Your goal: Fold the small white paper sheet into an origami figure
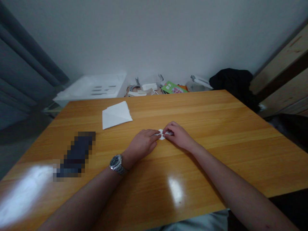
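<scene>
A small folded piece of white paper lies on the wooden table between my hands. My left hand, with a metal watch on its wrist, has its fingertips closed on the paper's left side. On the right side, my right hand pinches the paper between thumb and fingers. My fingers cover both ends, so only the paper's middle shows well.
White sheets lie at the back left of the table. A pixelated dark object is at the left. Beyond the back edge are a white tray, a green booklet and black cloth.
</scene>
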The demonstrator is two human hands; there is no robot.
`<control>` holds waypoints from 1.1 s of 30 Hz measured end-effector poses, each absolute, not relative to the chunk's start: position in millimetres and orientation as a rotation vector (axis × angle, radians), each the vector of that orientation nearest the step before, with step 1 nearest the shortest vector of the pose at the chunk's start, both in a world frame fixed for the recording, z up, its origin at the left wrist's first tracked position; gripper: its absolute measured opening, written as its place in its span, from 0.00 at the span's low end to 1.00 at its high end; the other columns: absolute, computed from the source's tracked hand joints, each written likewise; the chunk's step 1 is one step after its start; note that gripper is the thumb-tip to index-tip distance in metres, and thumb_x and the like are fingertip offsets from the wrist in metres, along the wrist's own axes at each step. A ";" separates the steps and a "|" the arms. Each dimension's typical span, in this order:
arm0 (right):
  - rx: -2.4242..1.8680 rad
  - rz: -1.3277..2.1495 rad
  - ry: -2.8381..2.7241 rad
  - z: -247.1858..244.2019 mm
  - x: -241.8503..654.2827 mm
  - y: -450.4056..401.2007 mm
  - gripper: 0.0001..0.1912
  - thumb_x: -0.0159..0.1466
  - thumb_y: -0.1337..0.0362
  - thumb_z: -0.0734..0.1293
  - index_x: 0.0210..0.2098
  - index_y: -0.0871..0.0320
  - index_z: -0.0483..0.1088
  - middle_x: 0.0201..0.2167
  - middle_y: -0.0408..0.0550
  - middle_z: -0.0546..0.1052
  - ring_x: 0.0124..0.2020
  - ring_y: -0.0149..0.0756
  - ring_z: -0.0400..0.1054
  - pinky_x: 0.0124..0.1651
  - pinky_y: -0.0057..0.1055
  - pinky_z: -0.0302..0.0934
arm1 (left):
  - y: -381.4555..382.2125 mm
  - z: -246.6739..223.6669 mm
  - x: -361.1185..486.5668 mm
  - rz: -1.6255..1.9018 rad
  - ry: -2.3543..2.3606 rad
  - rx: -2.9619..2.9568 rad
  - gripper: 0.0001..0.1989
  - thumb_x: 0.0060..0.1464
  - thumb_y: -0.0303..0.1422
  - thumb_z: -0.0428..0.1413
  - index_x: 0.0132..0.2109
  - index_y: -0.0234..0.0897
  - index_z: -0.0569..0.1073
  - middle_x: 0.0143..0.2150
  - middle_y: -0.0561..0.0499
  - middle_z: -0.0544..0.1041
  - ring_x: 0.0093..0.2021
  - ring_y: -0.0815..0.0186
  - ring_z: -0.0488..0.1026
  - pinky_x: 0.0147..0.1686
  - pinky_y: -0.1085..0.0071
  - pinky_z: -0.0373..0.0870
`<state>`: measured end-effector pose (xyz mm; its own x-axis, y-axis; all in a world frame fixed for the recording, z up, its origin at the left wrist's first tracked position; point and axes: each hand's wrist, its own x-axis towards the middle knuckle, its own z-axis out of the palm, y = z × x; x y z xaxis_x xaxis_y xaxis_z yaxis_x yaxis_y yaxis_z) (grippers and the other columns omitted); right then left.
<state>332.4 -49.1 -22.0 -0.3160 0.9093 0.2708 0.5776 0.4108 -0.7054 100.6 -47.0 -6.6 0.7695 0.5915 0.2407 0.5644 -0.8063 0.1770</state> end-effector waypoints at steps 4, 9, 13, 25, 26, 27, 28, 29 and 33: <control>-1.241 0.573 -2.036 -21.5 334.7 -48.6 0.05 0.64 0.70 0.70 0.39 0.55 0.75 0.40 0.47 0.72 0.43 0.37 0.68 0.48 0.34 0.63 | -50.2 -2.9 102.1 0.373 0.930 2.871 0.21 0.62 0.25 0.51 0.60 0.38 0.72 0.60 0.42 0.75 0.55 0.54 0.74 0.55 0.56 0.70; -1.234 0.410 -2.103 -24.2 336.5 -46.8 0.05 0.66 0.68 0.69 0.42 0.54 0.76 0.43 0.49 0.74 0.47 0.41 0.68 0.52 0.39 0.63 | -55.4 0.4 105.2 0.359 0.942 2.901 0.20 0.64 0.27 0.50 0.61 0.37 0.71 0.60 0.42 0.75 0.56 0.54 0.73 0.55 0.56 0.68; -1.231 0.336 -2.152 -23.5 337.7 -47.4 0.05 0.67 0.66 0.68 0.43 0.54 0.76 0.44 0.51 0.75 0.48 0.42 0.68 0.53 0.40 0.64 | -59.2 1.3 108.5 0.316 0.991 2.948 0.19 0.66 0.28 0.48 0.61 0.37 0.71 0.61 0.44 0.75 0.55 0.54 0.73 0.55 0.56 0.66; -1.185 0.459 -2.492 -17.9 352.7 -68.0 0.30 0.73 0.53 0.59 0.71 0.56 0.56 0.72 0.56 0.58 0.72 0.48 0.52 0.72 0.52 0.48 | -65.3 0.8 109.2 0.341 1.053 2.900 0.20 0.67 0.30 0.49 0.63 0.37 0.68 0.62 0.41 0.73 0.58 0.54 0.72 0.56 0.57 0.66; -1.199 0.457 -2.501 -19.6 352.3 -69.4 0.32 0.73 0.51 0.59 0.72 0.56 0.54 0.72 0.56 0.56 0.73 0.47 0.50 0.73 0.51 0.46 | -64.5 0.8 107.9 0.335 1.039 2.895 0.20 0.67 0.31 0.49 0.63 0.37 0.68 0.63 0.41 0.72 0.59 0.54 0.71 0.57 0.57 0.66; -1.212 0.454 -2.508 -21.1 351.7 -70.4 0.33 0.73 0.49 0.58 0.73 0.56 0.53 0.73 0.56 0.55 0.74 0.47 0.48 0.74 0.50 0.44 | -63.2 1.0 106.3 0.324 1.024 2.886 0.20 0.66 0.31 0.49 0.63 0.37 0.68 0.63 0.41 0.72 0.59 0.53 0.71 0.57 0.57 0.66; -1.225 0.453 -2.513 -22.3 351.0 -71.2 0.35 0.73 0.48 0.58 0.73 0.56 0.51 0.73 0.56 0.54 0.74 0.47 0.47 0.74 0.50 0.43 | -61.5 1.3 104.3 0.311 1.009 2.877 0.20 0.66 0.32 0.50 0.63 0.37 0.68 0.64 0.41 0.72 0.60 0.53 0.71 0.58 0.57 0.66; -1.237 0.454 -2.521 -23.0 350.4 -71.5 0.36 0.72 0.46 0.58 0.73 0.57 0.50 0.73 0.56 0.53 0.74 0.47 0.46 0.75 0.49 0.42 | -59.5 1.7 101.9 0.295 0.995 2.868 0.21 0.66 0.33 0.51 0.64 0.37 0.69 0.64 0.41 0.71 0.60 0.53 0.71 0.59 0.57 0.66; -1.271 0.463 -2.559 -23.4 350.0 -70.5 0.40 0.72 0.44 0.57 0.74 0.60 0.48 0.74 0.58 0.50 0.75 0.47 0.44 0.75 0.49 0.40 | -49.4 3.8 89.8 0.273 0.890 2.825 0.21 0.67 0.36 0.51 0.65 0.41 0.68 0.67 0.43 0.69 0.64 0.55 0.69 0.62 0.58 0.65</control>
